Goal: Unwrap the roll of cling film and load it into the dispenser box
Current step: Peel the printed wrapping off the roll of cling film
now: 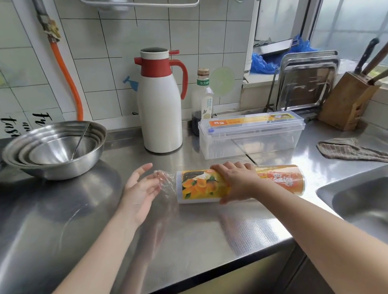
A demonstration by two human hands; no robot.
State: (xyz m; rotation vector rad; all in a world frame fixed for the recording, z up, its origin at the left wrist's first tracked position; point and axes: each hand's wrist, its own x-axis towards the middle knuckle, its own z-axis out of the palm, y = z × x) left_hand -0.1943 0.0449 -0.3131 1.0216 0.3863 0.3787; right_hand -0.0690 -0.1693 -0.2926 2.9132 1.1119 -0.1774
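Left hand point(140, 192) at left end of cling film roll point(239, 183), fingers spread, tips touching bunched clear wrapper point(165, 182); no firm pinch visible. Right hand point(237, 179) curled over roll mid-length, pinning it on steel counter point(199, 239). Advice: pinch wrapper tail, pull leftward, hold roll steady. Dispenser box point(251, 133) lies just behind, lid closed.

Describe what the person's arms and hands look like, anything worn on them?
Both forearms are bare up to the frame's edge: no sleeves show. The left hand and right hand wear no gloves, and no rings, watch or bracelet are visible. Fingernails look short and unpainted.
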